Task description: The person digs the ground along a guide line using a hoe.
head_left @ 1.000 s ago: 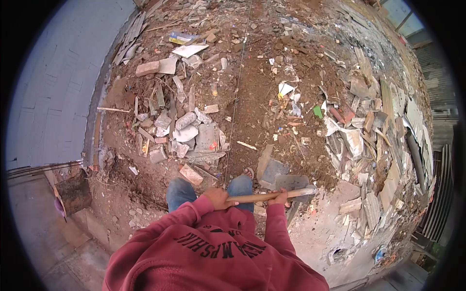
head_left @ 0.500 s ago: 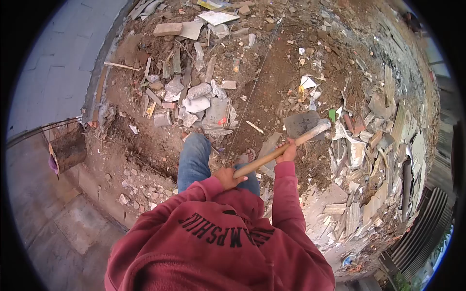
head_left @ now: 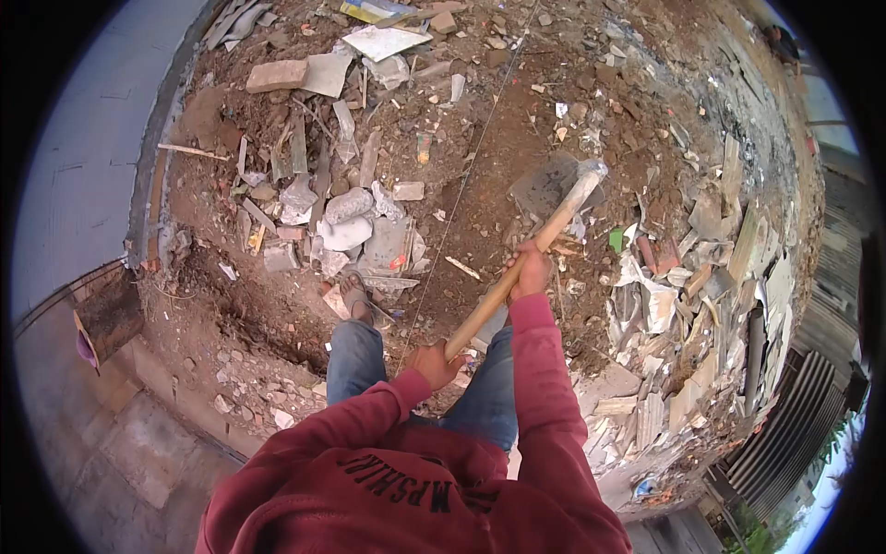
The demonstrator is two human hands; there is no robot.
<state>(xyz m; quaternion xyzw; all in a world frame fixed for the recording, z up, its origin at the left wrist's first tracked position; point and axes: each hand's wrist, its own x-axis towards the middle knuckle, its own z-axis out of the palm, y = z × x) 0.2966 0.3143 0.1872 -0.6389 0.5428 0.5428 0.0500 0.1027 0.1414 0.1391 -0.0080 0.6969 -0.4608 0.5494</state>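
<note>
A hoe with a pale wooden handle and a broad grey metal blade slants forward from my body. My left hand is wrapped round the rear end of the handle, near my thighs. Farther up the shaft, my right hand grips it with the fingers closed. The blade is over brown soil just beyond my right hand; whether it touches the ground I cannot tell. Below the blade lie pale scraps and bits of debris.
Broken concrete and stones lie ahead of my sandalled foot. A thin string runs across the soil. Tile and wood rubble is heaped at the right. A grey wall stands at the left, near a trench.
The hoe blade has moved forward and slightly left, away from the rubble heap. My right hand has shifted a little left and my left hand slightly down. More of my legs and a foot show.
</note>
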